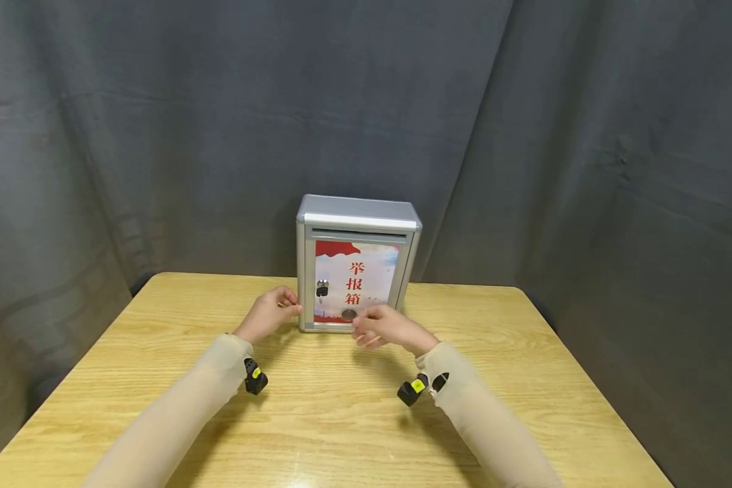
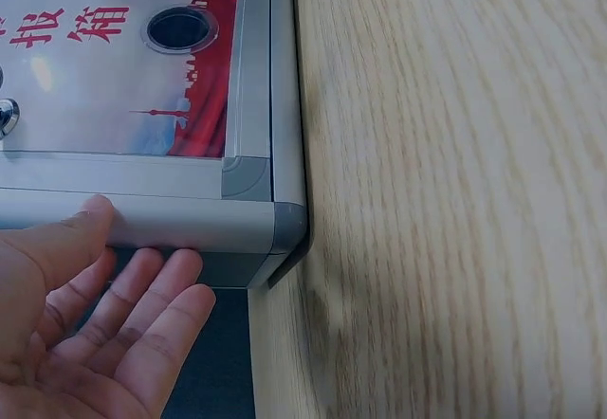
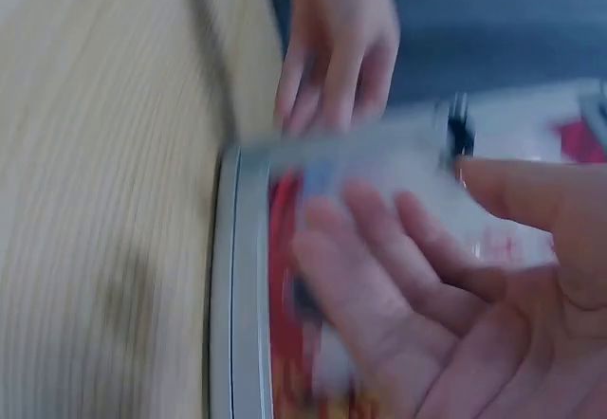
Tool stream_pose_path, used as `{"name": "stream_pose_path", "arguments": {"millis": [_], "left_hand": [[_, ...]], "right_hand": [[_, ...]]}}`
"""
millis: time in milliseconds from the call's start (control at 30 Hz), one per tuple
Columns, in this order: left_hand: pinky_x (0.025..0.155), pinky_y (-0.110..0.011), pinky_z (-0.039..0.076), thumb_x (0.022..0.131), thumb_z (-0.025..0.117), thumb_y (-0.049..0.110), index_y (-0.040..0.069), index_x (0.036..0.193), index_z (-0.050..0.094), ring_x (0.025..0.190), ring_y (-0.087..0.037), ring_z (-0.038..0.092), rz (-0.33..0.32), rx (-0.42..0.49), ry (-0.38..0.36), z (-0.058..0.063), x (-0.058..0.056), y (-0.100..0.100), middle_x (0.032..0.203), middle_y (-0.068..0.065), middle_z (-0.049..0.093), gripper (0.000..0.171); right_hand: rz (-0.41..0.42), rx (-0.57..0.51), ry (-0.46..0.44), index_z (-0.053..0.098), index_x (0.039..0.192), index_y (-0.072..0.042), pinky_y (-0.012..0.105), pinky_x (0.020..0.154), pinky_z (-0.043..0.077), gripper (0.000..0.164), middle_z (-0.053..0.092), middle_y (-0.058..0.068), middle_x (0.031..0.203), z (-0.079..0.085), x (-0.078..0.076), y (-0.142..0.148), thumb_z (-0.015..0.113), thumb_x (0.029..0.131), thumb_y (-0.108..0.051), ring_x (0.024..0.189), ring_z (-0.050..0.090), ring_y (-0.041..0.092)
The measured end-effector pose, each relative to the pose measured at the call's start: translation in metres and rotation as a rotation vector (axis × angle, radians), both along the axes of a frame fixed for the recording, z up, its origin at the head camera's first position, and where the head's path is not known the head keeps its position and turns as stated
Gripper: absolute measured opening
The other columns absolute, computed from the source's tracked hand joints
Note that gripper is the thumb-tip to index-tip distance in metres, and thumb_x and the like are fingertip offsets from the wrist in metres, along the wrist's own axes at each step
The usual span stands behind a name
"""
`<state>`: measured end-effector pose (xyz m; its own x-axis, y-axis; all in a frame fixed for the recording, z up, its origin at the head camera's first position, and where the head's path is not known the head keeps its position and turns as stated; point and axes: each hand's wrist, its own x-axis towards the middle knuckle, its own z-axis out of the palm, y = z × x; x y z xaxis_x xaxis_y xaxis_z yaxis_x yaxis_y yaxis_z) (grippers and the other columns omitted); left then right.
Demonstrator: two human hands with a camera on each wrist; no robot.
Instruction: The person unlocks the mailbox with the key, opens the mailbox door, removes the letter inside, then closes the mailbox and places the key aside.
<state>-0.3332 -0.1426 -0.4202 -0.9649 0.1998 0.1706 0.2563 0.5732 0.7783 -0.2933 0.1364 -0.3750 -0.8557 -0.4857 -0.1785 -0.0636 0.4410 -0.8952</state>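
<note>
A silver-grey metal box (image 1: 360, 210) stands upright on the table, its front panel (image 1: 375, 264) printed with red characters. A lock with a black-headed key (image 1: 322, 290) sits on the panel's left side. At the box's lower left edge is my left hand (image 1: 270, 313); in the left wrist view its thumb (image 2: 95, 212) lies at the front rim and the other fingers are loosely bent by the side wall. My right hand (image 1: 387, 327) is before the panel's lower right, near a round hole (image 1: 349, 314). Its fingers, blurred in the right wrist view, spread loosely around nothing.
The wooden table (image 1: 317, 420) has rounded far corners. Dark grey curtains (image 1: 219, 135) hang behind the box and along both sides. A slot (image 1: 360, 232) runs across the upper front of the box. Small black wrist cameras (image 1: 256, 378) hang below the sleeves.
</note>
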Motion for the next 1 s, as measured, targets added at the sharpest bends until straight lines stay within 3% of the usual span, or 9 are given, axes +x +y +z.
{"name": "stream_pose_path", "arguments": {"millis": [133,267,433,600,867,1000], "left_hand": [[0.072,-0.032,0.051,0.092,0.067,0.02,0.004,0.1,0.057,0.093,-0.026,0.059,-0.004,0.01,0.007,0.0,-0.001,0.0,0.097,-0.012,0.062,0.02],[0.072,-0.031,0.052,0.092,0.067,0.02,0.004,0.1,0.058,0.093,-0.026,0.059,-0.001,0.017,0.005,0.0,-0.001,0.002,0.097,-0.012,0.062,0.02],[0.072,-0.032,0.052,0.092,0.067,0.019,0.004,0.1,0.058,0.092,-0.025,0.06,0.002,0.011,0.012,0.0,-0.001,0.002,0.096,-0.012,0.062,0.02],[0.072,-0.032,0.051,0.092,0.067,0.019,0.005,0.1,0.057,0.092,-0.025,0.06,0.005,0.003,0.018,0.0,-0.001,0.001,0.097,-0.012,0.063,0.019],[0.07,-0.03,0.051,0.091,0.068,0.019,0.005,0.098,0.058,0.091,-0.025,0.06,0.005,0.007,0.031,0.0,0.0,0.001,0.096,-0.012,0.063,0.018],[0.07,-0.031,0.051,0.091,0.067,0.018,0.005,0.098,0.057,0.092,-0.026,0.06,0.008,0.011,0.029,-0.001,0.001,0.0,0.096,-0.012,0.063,0.018]], "right_hand": [[-0.045,-0.201,-0.084,0.05,0.127,0.009,0.043,0.089,0.055,0.038,0.061,0.026,0.12,0.011,-0.002,-0.031,0.044,0.104,-0.021,0.108,0.065,0.036],[-0.126,-0.331,-0.165,0.045,0.132,0.007,0.042,0.094,0.052,0.041,0.053,0.028,0.131,0.013,-0.007,-0.052,0.042,0.105,-0.023,0.115,0.06,0.038],[-0.215,-0.43,-0.248,0.046,0.132,0.009,0.042,0.097,0.05,0.043,0.053,0.027,0.133,0.01,-0.015,-0.066,0.041,0.105,-0.025,0.113,0.062,0.035],[-0.288,-0.494,-0.288,0.051,0.125,0.008,0.037,0.089,0.055,0.038,0.059,0.026,0.127,0.007,-0.02,-0.073,0.042,0.105,-0.024,0.103,0.068,0.029],[-0.33,-0.534,-0.316,0.048,0.132,0.005,0.035,0.085,0.057,0.04,0.061,0.024,0.124,0.006,-0.022,-0.077,0.045,0.104,-0.023,0.089,0.071,0.021],[-0.353,-0.542,-0.313,0.049,0.132,0.006,0.035,0.084,0.057,0.04,0.066,0.022,0.112,0.005,-0.022,-0.078,0.047,0.103,-0.022,0.084,0.072,0.02]]}}
